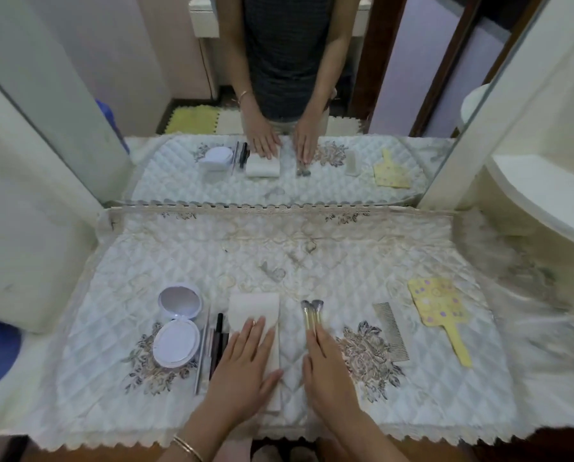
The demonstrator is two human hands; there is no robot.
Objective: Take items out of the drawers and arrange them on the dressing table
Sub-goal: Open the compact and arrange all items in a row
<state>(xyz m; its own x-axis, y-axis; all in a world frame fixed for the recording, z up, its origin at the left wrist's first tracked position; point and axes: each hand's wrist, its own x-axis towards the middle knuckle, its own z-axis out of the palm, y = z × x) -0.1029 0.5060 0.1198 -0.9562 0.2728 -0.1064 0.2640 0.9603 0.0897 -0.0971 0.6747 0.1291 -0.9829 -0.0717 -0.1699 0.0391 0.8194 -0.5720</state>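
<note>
While the left hand (245, 365) lies flat on the cloth (254, 310), fingers slightly spread, the right hand (329, 371) presses the brushes (312, 313), fingers together.

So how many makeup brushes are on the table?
2, side by side mid-table: left brush, right brush, handles under the right hand. More could hide beneath it.

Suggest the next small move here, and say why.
Probably lift the right hand off the brushes: they lie side by side, straight, between the cloth under the flat left hand and the comb.
</note>
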